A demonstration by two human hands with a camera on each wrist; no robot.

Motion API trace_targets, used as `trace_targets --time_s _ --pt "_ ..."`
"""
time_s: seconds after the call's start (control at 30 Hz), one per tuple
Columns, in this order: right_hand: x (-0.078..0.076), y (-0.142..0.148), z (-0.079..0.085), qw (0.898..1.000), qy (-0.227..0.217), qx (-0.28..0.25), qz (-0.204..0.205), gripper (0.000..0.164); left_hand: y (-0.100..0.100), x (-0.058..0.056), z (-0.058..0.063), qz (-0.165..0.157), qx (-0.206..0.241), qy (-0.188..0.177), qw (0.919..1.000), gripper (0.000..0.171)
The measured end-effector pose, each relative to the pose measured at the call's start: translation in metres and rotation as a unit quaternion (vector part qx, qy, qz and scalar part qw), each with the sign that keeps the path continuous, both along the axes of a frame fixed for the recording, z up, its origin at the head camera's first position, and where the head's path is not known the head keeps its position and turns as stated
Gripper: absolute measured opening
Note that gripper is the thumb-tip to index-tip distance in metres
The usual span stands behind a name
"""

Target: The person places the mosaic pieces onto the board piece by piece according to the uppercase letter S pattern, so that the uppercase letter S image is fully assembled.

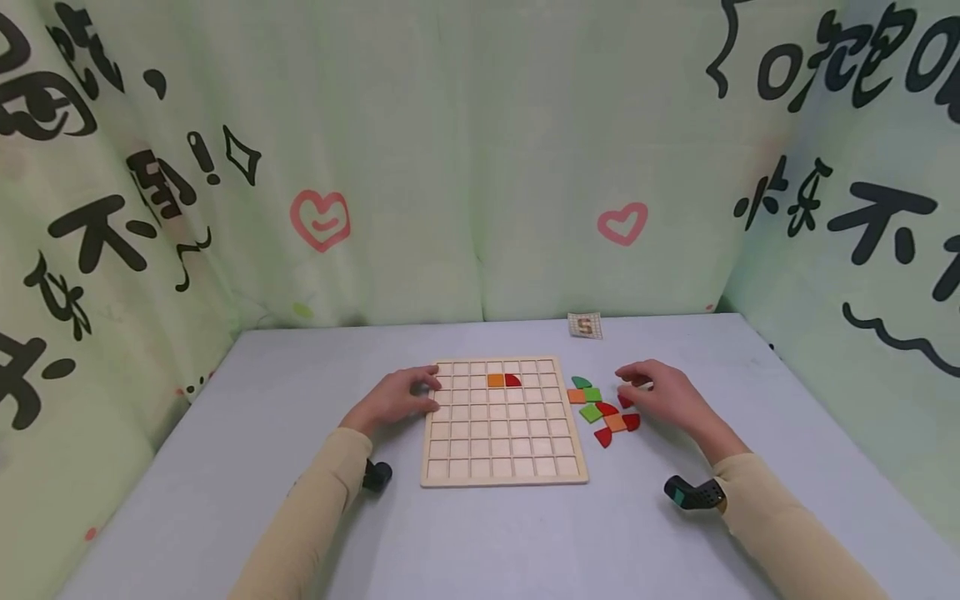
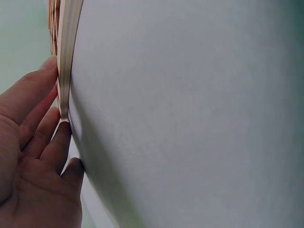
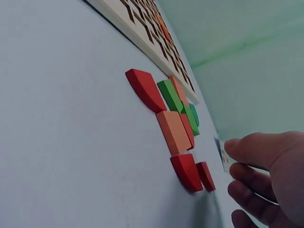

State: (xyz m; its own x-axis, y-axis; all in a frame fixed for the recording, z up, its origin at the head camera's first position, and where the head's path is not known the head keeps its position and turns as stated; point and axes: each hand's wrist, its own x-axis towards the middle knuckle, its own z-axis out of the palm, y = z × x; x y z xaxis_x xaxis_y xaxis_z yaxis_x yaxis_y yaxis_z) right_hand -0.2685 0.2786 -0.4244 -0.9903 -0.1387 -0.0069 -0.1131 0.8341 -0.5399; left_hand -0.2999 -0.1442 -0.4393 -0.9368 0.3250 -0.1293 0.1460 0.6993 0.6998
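A square wooden grid board (image 1: 504, 482) lies on the table, with an orange square tile (image 1: 496, 381) and a red quarter-round tile (image 1: 513, 381) side by side in its upper cells. My left hand (image 1: 397, 398) touches the board's left edge; in the left wrist view its thumb and fingertips rest along the wooden side. To the right of the board lie several loose red, green and orange tiles (image 3: 173, 133). Over the right end of these tiles hovers my right hand (image 1: 663, 396), its fingers loosely bent and apart. Nothing shows between those fingers in the right wrist view.
A small patterned card (image 1: 584, 326) lies at the table's back edge, behind the tiles. Pale green curtains (image 1: 480, 167) with dark lettering and pink hearts hang around the back and sides of the white table (image 1: 525, 542).
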Motion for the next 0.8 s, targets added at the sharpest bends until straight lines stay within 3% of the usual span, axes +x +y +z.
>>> trace_targets --time_s 0.27,0.8 --pt "0.004 0.011 -0.010 0.999 -0.020 0.025 0.023 0.041 -0.001 0.000 0.000 -0.003 0.000 0.003 1.0000 0.027" --pt "0.002 0.007 -0.013 0.998 0.041 0.038 0.023 0.023 -0.003 -0.001 -0.001 -0.011 0.002 0.010 0.9999 0.025"
